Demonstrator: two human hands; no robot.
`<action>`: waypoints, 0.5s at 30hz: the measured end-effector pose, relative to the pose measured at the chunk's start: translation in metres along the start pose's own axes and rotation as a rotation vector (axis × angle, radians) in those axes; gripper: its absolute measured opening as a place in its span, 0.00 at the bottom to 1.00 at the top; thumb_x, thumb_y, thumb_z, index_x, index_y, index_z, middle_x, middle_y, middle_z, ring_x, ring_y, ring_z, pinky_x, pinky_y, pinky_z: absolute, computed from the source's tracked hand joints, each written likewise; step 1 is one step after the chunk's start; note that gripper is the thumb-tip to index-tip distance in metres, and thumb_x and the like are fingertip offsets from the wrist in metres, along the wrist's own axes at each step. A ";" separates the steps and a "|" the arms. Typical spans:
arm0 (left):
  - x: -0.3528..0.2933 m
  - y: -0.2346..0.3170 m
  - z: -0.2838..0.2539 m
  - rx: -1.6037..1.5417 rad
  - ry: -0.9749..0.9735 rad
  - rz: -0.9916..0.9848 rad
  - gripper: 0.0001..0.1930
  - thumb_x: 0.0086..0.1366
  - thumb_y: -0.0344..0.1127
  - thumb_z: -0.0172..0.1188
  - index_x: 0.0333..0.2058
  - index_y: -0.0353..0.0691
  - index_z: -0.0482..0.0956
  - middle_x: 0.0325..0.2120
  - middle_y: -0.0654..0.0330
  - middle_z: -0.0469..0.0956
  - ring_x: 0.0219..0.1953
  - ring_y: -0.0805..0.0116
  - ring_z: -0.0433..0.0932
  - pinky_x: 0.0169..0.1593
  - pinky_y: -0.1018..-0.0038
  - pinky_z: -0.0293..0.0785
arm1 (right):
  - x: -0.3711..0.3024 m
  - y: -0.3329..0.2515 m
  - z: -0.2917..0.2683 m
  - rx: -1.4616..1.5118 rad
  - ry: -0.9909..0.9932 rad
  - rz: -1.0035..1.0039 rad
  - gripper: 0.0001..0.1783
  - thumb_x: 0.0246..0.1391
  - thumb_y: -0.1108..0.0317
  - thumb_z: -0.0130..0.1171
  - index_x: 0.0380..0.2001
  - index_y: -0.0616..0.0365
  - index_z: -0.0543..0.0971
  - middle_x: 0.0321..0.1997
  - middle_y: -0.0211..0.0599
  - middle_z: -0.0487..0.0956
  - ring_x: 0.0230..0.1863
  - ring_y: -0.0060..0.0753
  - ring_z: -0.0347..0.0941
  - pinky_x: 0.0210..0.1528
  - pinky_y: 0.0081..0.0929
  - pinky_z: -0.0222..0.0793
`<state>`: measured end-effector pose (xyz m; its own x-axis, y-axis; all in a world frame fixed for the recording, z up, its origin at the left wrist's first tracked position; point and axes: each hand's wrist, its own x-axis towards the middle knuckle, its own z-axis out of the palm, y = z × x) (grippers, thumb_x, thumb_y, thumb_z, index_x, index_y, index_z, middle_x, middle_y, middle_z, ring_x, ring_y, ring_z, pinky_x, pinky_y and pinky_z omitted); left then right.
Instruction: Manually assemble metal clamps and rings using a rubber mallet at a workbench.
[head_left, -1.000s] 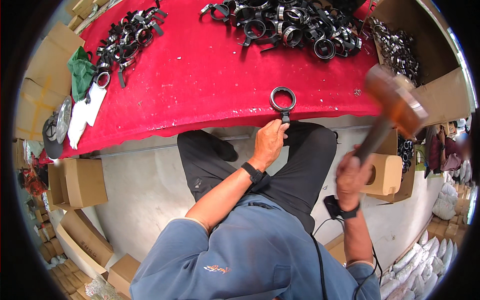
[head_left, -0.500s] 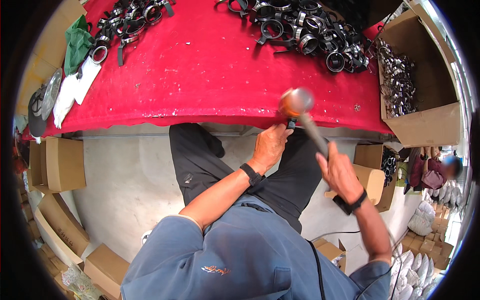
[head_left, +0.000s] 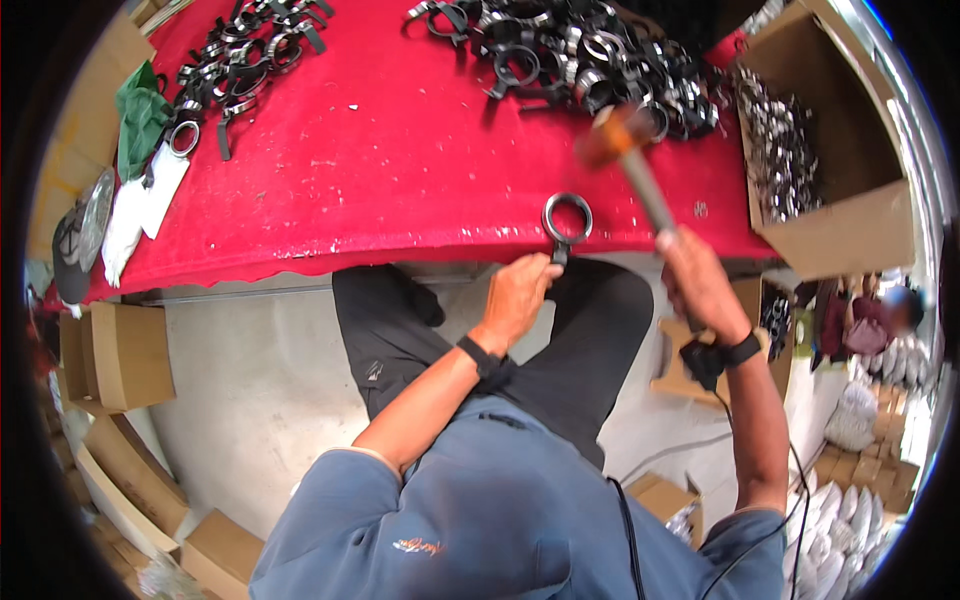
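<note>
My left hand (head_left: 518, 295) is closed on the short black handle of a ring-shaped metal part (head_left: 567, 218). The ring lies at the near edge of the red-covered table (head_left: 400, 160), its dark rim and silver inner band showing. My right hand (head_left: 700, 280) grips the shaft of a mallet (head_left: 648, 190). Its amber-orange head, blurred by motion, is raised above and to the right of the ring, apart from it.
Heaps of similar black and silver ring parts (head_left: 590, 60) lie at the far right and far left (head_left: 240, 60). An open carton (head_left: 840, 235) with shiny metal rings stands at the right. Green cloth (head_left: 140, 110) and white gloves (head_left: 130, 210) lie at the left edge.
The mallet has lifted off the ring, moving up and to the right, so the ring now shows fully. My left hand still holds the handle; the view has shifted slightly.
</note>
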<state>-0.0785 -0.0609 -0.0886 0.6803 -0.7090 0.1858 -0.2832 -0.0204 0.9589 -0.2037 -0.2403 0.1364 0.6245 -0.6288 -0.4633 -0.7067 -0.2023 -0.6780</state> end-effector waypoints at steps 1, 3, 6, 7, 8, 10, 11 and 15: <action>0.005 -0.002 -0.002 -0.011 -0.017 0.012 0.08 0.76 0.34 0.62 0.38 0.35 0.78 0.29 0.49 0.79 0.31 0.53 0.85 0.35 0.61 0.78 | 0.005 0.000 -0.003 0.140 0.047 -0.058 0.24 0.77 0.42 0.50 0.41 0.54 0.71 0.22 0.26 0.67 0.17 0.21 0.64 0.17 0.25 0.61; 0.011 -0.001 -0.006 -0.016 -0.035 0.026 0.08 0.76 0.33 0.62 0.38 0.35 0.79 0.29 0.49 0.79 0.31 0.52 0.85 0.35 0.60 0.78 | -0.009 0.001 -0.003 0.335 0.112 -0.132 0.25 0.77 0.41 0.49 0.43 0.55 0.71 0.22 0.25 0.66 0.16 0.20 0.62 0.16 0.25 0.60; 0.011 0.008 -0.016 0.062 -0.073 0.047 0.07 0.76 0.33 0.62 0.40 0.35 0.79 0.30 0.49 0.79 0.32 0.49 0.83 0.37 0.60 0.77 | -0.026 0.015 0.006 0.479 0.155 -0.180 0.26 0.77 0.41 0.49 0.45 0.56 0.72 0.22 0.25 0.66 0.16 0.20 0.62 0.17 0.24 0.60; 0.008 0.012 -0.022 0.089 -0.043 0.090 0.07 0.76 0.33 0.62 0.41 0.35 0.80 0.30 0.49 0.79 0.32 0.48 0.82 0.37 0.60 0.76 | -0.028 0.023 0.014 0.544 0.171 -0.192 0.26 0.77 0.41 0.49 0.46 0.56 0.72 0.22 0.25 0.66 0.16 0.19 0.62 0.17 0.23 0.60; 0.005 0.017 -0.030 0.119 -0.012 0.132 0.06 0.76 0.33 0.62 0.42 0.35 0.80 0.31 0.49 0.79 0.32 0.47 0.82 0.37 0.60 0.76 | -0.026 0.042 0.018 0.549 0.152 -0.185 0.28 0.76 0.40 0.50 0.50 0.57 0.73 0.21 0.26 0.67 0.15 0.19 0.63 0.17 0.23 0.61; -0.003 0.028 -0.053 0.145 0.022 0.147 0.06 0.76 0.31 0.61 0.45 0.34 0.83 0.33 0.52 0.82 0.34 0.53 0.85 0.38 0.64 0.78 | -0.023 0.072 0.036 0.410 0.217 -0.233 0.29 0.75 0.40 0.52 0.53 0.59 0.73 0.21 0.27 0.69 0.16 0.20 0.65 0.18 0.23 0.62; -0.007 0.032 -0.067 0.088 0.061 0.107 0.07 0.77 0.30 0.60 0.44 0.33 0.83 0.33 0.53 0.84 0.34 0.58 0.86 0.39 0.66 0.80 | -0.020 0.097 0.045 0.369 0.254 -0.211 0.29 0.75 0.41 0.52 0.54 0.59 0.72 0.21 0.28 0.70 0.16 0.20 0.66 0.18 0.23 0.63; 0.017 0.055 -0.159 0.113 0.186 -0.037 0.12 0.80 0.33 0.56 0.40 0.32 0.84 0.30 0.56 0.85 0.32 0.69 0.88 0.37 0.71 0.82 | -0.020 0.148 0.080 0.394 0.217 -0.125 0.29 0.74 0.40 0.54 0.52 0.60 0.72 0.21 0.28 0.71 0.15 0.20 0.67 0.16 0.23 0.62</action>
<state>0.0245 0.0383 0.0016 0.8016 -0.5644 0.1972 -0.3226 -0.1307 0.9375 -0.2941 -0.1971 0.0000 0.5836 -0.7685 -0.2624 -0.4236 -0.0124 -0.9058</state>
